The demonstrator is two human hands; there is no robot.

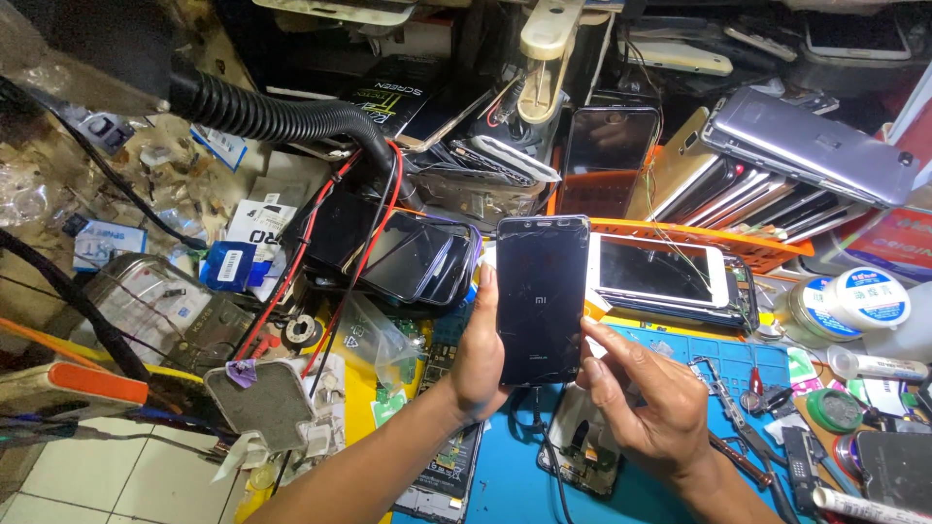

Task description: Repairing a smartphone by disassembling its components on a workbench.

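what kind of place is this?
Most likely a phone repair bench. The left hand and right hand hold up a black phone with a cracked back, above a blue work mat; a stack of phones fills an orange tray, with tweezers nearby.

Left hand [481, 354], right hand [646, 398] hold black phone [541, 299] upright.

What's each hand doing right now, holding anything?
Left hand: closed on the black phone, held upright above the blue mat.
Right hand: fingers touching the phone's lower right edge.
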